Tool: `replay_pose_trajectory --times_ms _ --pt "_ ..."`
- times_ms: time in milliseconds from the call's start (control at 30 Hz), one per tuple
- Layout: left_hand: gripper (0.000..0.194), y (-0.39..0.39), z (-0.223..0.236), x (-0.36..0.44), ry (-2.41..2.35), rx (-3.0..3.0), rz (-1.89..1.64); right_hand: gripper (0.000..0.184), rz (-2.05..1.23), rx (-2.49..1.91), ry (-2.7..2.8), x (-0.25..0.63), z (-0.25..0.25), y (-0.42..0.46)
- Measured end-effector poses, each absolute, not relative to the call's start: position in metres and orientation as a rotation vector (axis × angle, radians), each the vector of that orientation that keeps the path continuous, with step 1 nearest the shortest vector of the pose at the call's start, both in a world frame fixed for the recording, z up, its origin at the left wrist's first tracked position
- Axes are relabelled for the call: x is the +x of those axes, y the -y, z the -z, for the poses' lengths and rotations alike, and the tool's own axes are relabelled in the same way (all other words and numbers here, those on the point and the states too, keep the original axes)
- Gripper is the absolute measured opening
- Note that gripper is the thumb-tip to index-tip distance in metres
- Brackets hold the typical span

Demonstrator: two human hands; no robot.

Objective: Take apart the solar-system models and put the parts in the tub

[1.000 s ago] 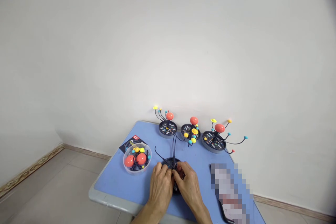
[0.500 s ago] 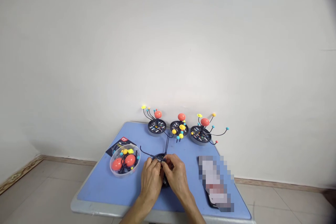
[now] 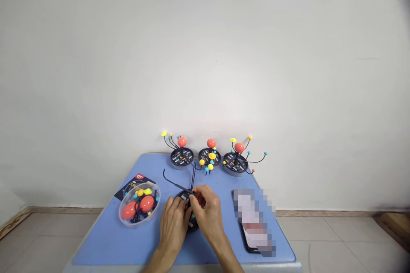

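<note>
Both my hands are close together at the front middle of the blue table, around a round black base point(image 3: 183, 196) with several thin black wire arms point(image 3: 193, 175) rising from it. My left hand point(image 3: 173, 222) grips the base's near left side. My right hand point(image 3: 206, 211) holds its right side, with fingertips at the foot of the wires. The hands hide most of the base. To the left sits a clear oval plastic box point(image 3: 156, 196) holding two orange balls point(image 3: 146, 203), small yellow and teal balls, and black wires.
Three assembled models with orange, yellow and teal balls on wire arms stand on round bases point(image 3: 209, 157) along the table's back edge. A dark printed card point(image 3: 136, 181) lies under the box's far side. A blurred phone point(image 3: 253, 222) lies at right. A wall rises behind.
My view has shifted, so the table sits further left and lower in the picture. Both hands stay on the base, which has turned slightly, with one wire arm now leaning further left.
</note>
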State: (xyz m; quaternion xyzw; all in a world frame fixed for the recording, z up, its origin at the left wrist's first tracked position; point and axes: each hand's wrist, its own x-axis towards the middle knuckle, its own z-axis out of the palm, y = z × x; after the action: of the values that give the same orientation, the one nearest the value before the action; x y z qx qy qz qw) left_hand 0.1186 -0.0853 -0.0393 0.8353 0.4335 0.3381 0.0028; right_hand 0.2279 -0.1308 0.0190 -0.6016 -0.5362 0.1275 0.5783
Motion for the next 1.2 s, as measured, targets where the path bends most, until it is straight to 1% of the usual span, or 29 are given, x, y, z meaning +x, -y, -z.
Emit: replay_pose_trajectory --times_ms 133,233,333,433,533,633,767,833,1067,1200 --pt "0.036 0.088 0.040 0.111 -1.266 2.479 -1.204 0.011 -0.317 -1.393 1.231 0.230 -0.019 0.150" --pt "0.036 0.098 0.034 0.100 -1.170 2.220 -1.336 0.011 -0.326 -1.375 1.227 0.232 -0.018 0.165" --pt "0.036 0.113 0.021 0.088 -1.053 1.793 -1.233 0.012 -0.351 -1.339 1.257 0.229 -0.012 0.176" --pt "0.049 0.123 0.009 0.079 -0.982 1.363 -1.065 0.013 -0.364 -1.292 1.250 0.220 0.002 0.182" --pt "0.053 0.125 0.002 0.076 -0.993 1.146 -1.057 0.013 -0.384 -1.269 1.200 0.209 0.018 0.182" --pt "0.055 0.127 -0.002 0.077 -0.997 1.071 -1.069 0.017 -0.436 -1.255 1.158 0.200 0.028 0.180" --pt "0.048 0.138 -0.008 0.080 -0.978 1.055 -1.145 0.032 -0.489 -1.234 1.109 0.195 0.034 0.178" --pt "0.048 0.143 -0.010 0.080 -0.989 1.032 -1.186 0.035 -0.476 -1.233 1.112 0.195 0.035 0.178" --pt "0.056 0.128 -0.008 0.065 -1.020 0.990 -1.192 0.030 -0.432 -1.257 1.096 0.197 0.032 0.180" --pt "0.053 0.124 -0.008 0.063 -0.978 0.954 -1.199 0.026 -0.463 -1.255 1.052 0.203 0.022 0.182"
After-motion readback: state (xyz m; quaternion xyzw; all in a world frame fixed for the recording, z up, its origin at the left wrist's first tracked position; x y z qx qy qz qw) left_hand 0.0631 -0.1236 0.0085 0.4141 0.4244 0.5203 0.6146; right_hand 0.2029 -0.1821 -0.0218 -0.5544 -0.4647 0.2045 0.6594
